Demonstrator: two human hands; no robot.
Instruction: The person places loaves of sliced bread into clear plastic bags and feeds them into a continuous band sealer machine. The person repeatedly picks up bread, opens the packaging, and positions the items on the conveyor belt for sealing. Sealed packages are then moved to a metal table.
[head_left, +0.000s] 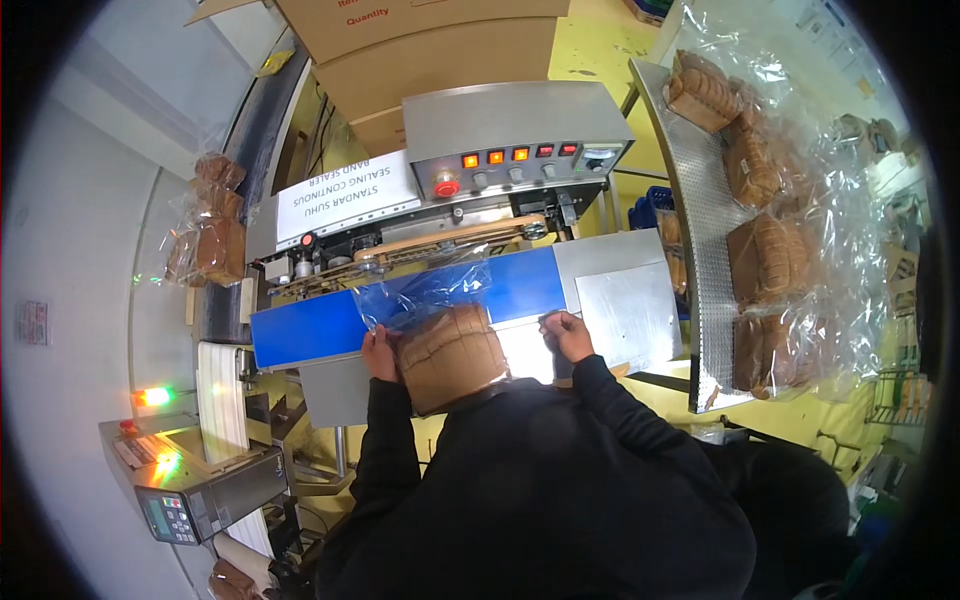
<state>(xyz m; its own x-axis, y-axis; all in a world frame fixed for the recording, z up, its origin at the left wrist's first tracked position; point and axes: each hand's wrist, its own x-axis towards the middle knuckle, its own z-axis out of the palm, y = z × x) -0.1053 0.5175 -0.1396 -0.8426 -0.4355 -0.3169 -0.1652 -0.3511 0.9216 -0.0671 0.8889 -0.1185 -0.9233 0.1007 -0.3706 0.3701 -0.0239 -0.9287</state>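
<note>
A sliced brown loaf in a clear plastic bag (450, 352) lies in front of me at the near edge of the blue conveyor belt (300, 330). The bag's loose end reaches across the belt to the band sealer (450, 240). My left hand (379, 352) pinches the bag's plastic at the loaf's left side. To the right of the loaf, my right hand (568, 335) is held with curled fingers over the belt's near edge; whether it grips anything is unclear. The sealer's control box (517, 135) has several lit orange switches and a red stop button (446, 184).
Several bagged loaves (769, 255) lie on a textured metal table (686, 247) at the right. More bagged loaves (221, 247) sit on a dark conveyor (259, 127) at the left. A machine with a keypad (172, 517) stands lower left, cardboard boxes (442, 67) behind the sealer.
</note>
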